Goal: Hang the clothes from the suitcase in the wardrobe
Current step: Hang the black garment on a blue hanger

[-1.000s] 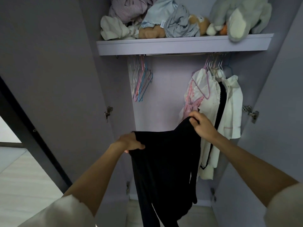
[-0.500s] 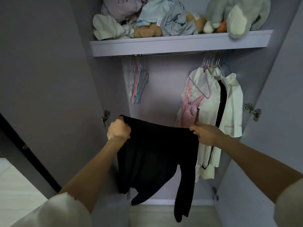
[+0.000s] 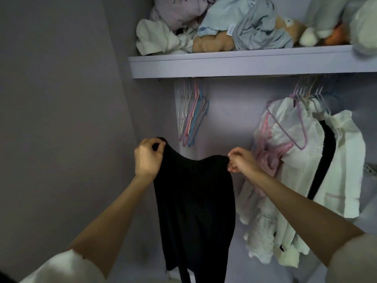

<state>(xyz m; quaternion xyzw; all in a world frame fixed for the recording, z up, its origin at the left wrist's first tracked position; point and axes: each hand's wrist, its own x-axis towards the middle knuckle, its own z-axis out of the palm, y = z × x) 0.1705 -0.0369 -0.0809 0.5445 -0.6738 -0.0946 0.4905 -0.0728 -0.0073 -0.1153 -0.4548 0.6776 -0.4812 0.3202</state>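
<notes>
The black top (image 3: 193, 201) hangs limp in front of the wardrobe, below the shelf edge (image 3: 234, 64), pinched at its shoulders by left hand (image 3: 147, 158) and right hand (image 3: 241, 162); it looks soft, light, best held there.

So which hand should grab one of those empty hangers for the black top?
Probably the left hand. The empty hangers hang just above it, left of the black top. The right hand pinches the other corner, nearer the white clothes.

dim lilac walls (image 3: 61, 99), shelf (image 3: 234, 64) overhead.
</notes>
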